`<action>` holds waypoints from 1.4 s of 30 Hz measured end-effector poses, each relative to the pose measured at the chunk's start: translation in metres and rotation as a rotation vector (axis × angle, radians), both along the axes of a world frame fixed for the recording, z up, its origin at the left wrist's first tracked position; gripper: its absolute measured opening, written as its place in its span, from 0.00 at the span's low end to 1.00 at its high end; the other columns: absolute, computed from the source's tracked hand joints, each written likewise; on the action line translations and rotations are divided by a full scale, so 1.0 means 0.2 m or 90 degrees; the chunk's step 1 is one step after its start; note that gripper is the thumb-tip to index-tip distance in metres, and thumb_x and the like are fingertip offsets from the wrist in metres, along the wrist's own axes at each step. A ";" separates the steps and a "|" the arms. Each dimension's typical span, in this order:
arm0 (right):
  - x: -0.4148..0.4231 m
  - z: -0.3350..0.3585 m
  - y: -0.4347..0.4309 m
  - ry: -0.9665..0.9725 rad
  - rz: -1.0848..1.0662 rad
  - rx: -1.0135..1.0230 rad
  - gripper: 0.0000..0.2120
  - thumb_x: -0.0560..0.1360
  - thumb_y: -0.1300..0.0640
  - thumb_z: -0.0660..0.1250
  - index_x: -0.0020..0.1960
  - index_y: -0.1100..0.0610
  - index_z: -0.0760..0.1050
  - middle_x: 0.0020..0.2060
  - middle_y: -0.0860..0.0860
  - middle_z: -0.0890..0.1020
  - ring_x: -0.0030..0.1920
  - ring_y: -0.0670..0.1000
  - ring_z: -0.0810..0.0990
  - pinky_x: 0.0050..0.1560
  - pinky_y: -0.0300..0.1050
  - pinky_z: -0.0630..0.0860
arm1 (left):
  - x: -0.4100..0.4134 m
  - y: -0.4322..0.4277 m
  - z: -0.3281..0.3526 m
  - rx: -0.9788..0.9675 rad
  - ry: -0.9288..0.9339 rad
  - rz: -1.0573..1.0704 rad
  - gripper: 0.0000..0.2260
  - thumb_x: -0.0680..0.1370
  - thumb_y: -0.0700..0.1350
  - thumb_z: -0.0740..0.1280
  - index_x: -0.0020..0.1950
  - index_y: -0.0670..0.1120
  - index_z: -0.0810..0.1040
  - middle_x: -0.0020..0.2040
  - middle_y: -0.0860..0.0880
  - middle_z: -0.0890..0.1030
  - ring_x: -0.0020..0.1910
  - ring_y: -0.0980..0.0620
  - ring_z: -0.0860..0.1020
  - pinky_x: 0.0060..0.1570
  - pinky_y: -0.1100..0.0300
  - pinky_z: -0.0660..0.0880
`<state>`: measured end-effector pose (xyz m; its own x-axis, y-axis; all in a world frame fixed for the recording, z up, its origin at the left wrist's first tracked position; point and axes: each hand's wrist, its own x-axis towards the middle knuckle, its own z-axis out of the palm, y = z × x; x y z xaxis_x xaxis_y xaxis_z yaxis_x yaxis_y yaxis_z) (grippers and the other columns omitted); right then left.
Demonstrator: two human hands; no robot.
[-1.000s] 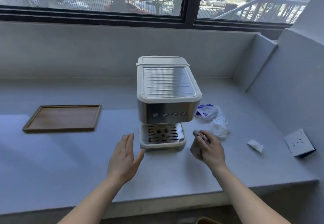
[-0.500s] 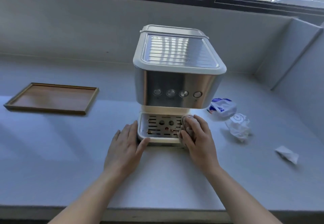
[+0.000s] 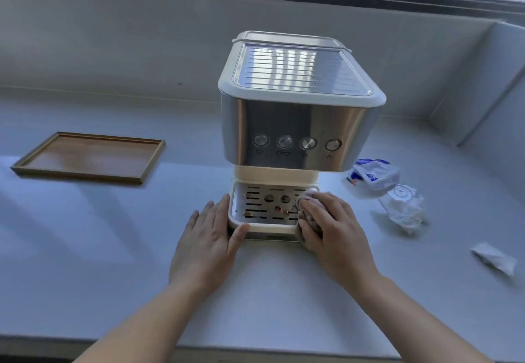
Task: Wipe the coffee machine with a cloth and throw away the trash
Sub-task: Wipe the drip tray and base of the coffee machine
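Note:
A white and steel coffee machine (image 3: 295, 124) stands in the middle of the counter. Its drip tray (image 3: 264, 206) has small brown and red specks on the grate. My right hand (image 3: 335, 229) presses a crumpled greyish cloth (image 3: 305, 215) onto the tray's right front corner. My left hand (image 3: 207, 237) lies flat against the tray's left front corner, thumb on its front rim. Trash lies to the right: a blue-and-white wrapper (image 3: 372, 175), a crumpled white wrapper (image 3: 403, 209) and a small white paper scrap (image 3: 494, 257).
A wooden tray (image 3: 88, 158) lies on the grey counter (image 3: 85, 263) to the left. A low wall and a window run behind the machine, and a side wall closes the right end.
The view has come closer to the machine. My right hand moved the cloth from in front of the machine onto the drip tray's right corner. My left hand settled against the tray's left corner.

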<state>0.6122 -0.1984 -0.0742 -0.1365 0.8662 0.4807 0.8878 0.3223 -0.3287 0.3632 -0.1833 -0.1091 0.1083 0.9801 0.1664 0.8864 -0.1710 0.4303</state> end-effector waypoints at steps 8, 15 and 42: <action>-0.03 0.04 0.04 -0.055 0.066 -0.008 0.14 0.77 0.58 0.68 0.61 0.58 0.78 0.62 0.51 0.78 0.64 0.53 0.73 0.68 0.41 0.67 | 0.00 0.00 0.00 0.001 0.027 -0.001 0.34 0.78 0.70 0.38 0.79 0.54 0.44 0.79 0.54 0.58 0.78 0.56 0.50 0.77 0.55 0.45; -0.04 0.07 0.07 -0.023 0.003 -0.033 0.13 0.74 0.62 0.67 0.58 0.57 0.79 0.60 0.50 0.79 0.60 0.54 0.74 0.65 0.39 0.67 | 0.01 0.00 0.00 0.012 0.023 0.002 0.34 0.78 0.70 0.38 0.79 0.54 0.46 0.78 0.54 0.60 0.77 0.55 0.53 0.77 0.54 0.48; 0.07 0.11 0.17 -0.010 -0.023 -0.076 0.13 0.71 0.62 0.70 0.54 0.53 0.82 0.52 0.48 0.82 0.50 0.56 0.73 0.53 0.45 0.73 | 0.01 0.00 0.01 0.011 0.031 0.002 0.33 0.78 0.69 0.39 0.79 0.54 0.46 0.78 0.54 0.60 0.77 0.55 0.54 0.77 0.53 0.50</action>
